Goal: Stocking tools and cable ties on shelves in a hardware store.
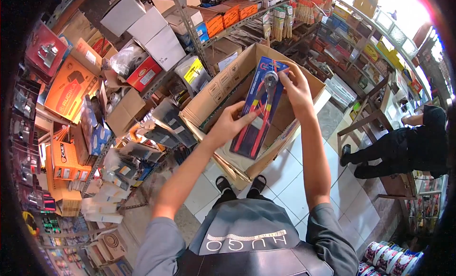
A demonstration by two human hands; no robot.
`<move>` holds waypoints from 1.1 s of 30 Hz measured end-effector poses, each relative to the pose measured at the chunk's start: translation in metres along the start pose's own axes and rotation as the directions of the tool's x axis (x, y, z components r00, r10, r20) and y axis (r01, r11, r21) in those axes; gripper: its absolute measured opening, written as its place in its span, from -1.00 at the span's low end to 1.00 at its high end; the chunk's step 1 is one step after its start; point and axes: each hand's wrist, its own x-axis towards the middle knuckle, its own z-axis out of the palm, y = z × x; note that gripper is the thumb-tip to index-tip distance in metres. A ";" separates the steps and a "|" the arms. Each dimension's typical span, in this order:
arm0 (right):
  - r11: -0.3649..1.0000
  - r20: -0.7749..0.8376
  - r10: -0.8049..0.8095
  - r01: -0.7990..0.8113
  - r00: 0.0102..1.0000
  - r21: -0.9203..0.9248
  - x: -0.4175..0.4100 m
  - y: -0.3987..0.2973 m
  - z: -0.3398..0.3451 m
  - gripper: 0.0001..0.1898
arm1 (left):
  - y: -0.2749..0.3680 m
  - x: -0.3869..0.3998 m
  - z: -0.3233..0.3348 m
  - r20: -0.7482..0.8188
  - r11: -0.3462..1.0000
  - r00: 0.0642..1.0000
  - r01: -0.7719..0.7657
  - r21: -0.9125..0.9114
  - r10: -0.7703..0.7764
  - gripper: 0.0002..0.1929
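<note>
A pair of pincers (269,84) with red and yellow handles is fixed to a long blue packaging card (258,80). The packaged tool is tilted above an open cardboard box (210,96). My left hand (231,121) holds the pack's left edge, thumb laid across the front. At the upper right edge, my right hand (295,88) grips the card, its fingers partly hidden behind it. Much of the box's interior is hidden by the pack and my hands.
Metal shelving (199,44) on the left bears cartons, bagged goods and an orange box (73,90). Paintbrushes (283,23) hang at the back. To the right, a person in dark clothes (406,151) is near a wooden frame (363,126). Paint cans (392,258) stand lower right.
</note>
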 end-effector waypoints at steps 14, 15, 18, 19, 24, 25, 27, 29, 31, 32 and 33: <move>0.986 -0.075 -0.064 0.074 0.995 0.152 -0.112 -0.004 0.061 -0.71 | 0.004 -0.138 0.043 -0.197 0.997 0.980 -0.051 -0.059 0.038 -0.59; 0.986 -0.093 -0.059 0.072 0.994 0.148 -0.122 -0.003 0.069 -0.71 | 0.001 -0.147 0.041 -0.185 0.991 0.982 -0.070 -0.115 0.048 -0.58; 0.986 -0.126 -0.095 0.111 0.988 0.126 -0.145 -0.001 0.097 -0.74 | -0.004 -0.179 0.034 -0.178 0.991 0.984 -0.040 -0.127 0.017 -0.61; 0.989 -0.132 -0.071 0.087 0.989 0.119 -0.154 -0.001 0.108 -0.75 | -0.006 -0.191 0.030 -0.181 0.993 0.983 -0.002 -0.116 -0.020 -0.61; 0.998 -0.142 -0.013 0.022 0.990 0.056 -0.201 0.004 0.158 -0.77 | -0.013 -0.250 0.008 -0.193 0.980 0.981 -0.036 -0.198 -0.003 -0.63; 0.996 -0.134 -0.051 0.060 0.990 0.061 -0.211 0.005 0.164 -0.77 | -0.014 -0.261 0.005 -0.186 0.977 0.983 -0.035 -0.213 -0.005 -0.63; 0.999 -0.160 -0.025 0.032 0.987 0.036 -0.229 0.007 0.172 -0.80 | -0.017 -0.282 -0.002 -0.162 0.964 0.986 0.001 -0.267 -0.046 -0.64; 0.997 -0.169 -0.041 0.052 0.985 0.059 -0.245 0.008 0.176 -0.81 | -0.017 -0.299 -0.012 -0.130 0.989 0.991 0.023 -0.144 -0.041 -0.64; 0.990 -0.178 -0.065 0.086 0.982 0.113 -0.261 0.006 0.174 -0.84 | -0.013 -0.314 -0.020 -0.083 0.997 0.994 0.068 -0.045 -0.071 -0.65; 0.996 -0.155 -0.031 0.044 0.987 0.083 -0.269 0.003 0.169 -0.83 | -0.010 -0.320 -0.025 -0.054 0.994 0.997 0.057 0.097 -0.052 -0.66; 0.997 -0.143 0.010 0.001 0.990 0.074 -0.278 0.000 0.167 -0.83 | -0.006 -0.326 -0.029 -0.029 0.967 0.996 0.089 0.238 -0.085 -0.68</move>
